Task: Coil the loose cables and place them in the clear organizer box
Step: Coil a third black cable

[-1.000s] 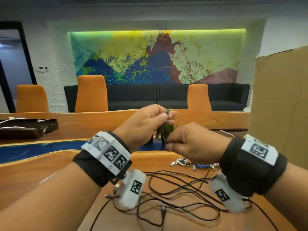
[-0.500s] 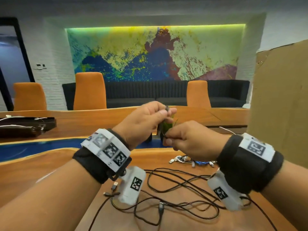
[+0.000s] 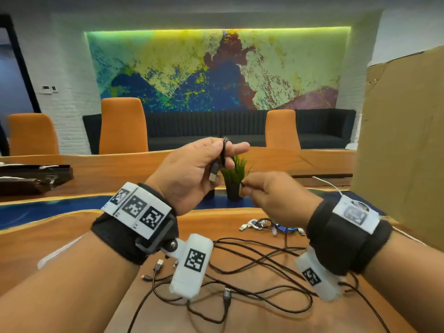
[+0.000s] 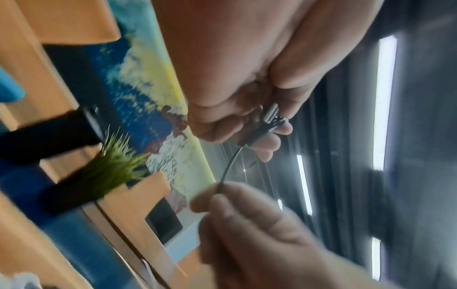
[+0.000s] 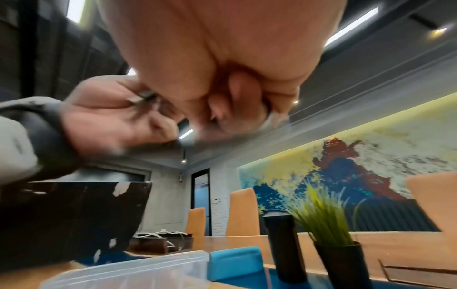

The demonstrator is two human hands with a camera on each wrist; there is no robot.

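Observation:
My left hand [image 3: 222, 153] is raised over the table and grips a small black cable coil [image 3: 224, 150], whose USB plug [image 3: 213, 173] hangs below the fingers. My right hand [image 3: 243, 187], just right of it and lower, pinches the black cable's free strand. In the left wrist view the strand [image 4: 231, 163] runs from the plug [image 4: 270, 114] down to the right hand's fingertips [image 4: 210, 197]. Several loose black cables [image 3: 252, 265] lie tangled on the wooden table [image 3: 48, 236] under both wrists. The clear organizer box [image 5: 128, 273] shows only in the right wrist view, low at the front.
A small bundle of white and blue cables [image 3: 271, 225] lies beyond the black tangle. A potted green plant [image 3: 234, 179] stands behind my hands. A tall cardboard box [image 3: 403, 140] closes off the right side. Dark trays [image 3: 31, 176] sit at the far left.
My hands have drawn slightly apart, the left one a little higher. The USB plug now hangs in view below the left fingers.

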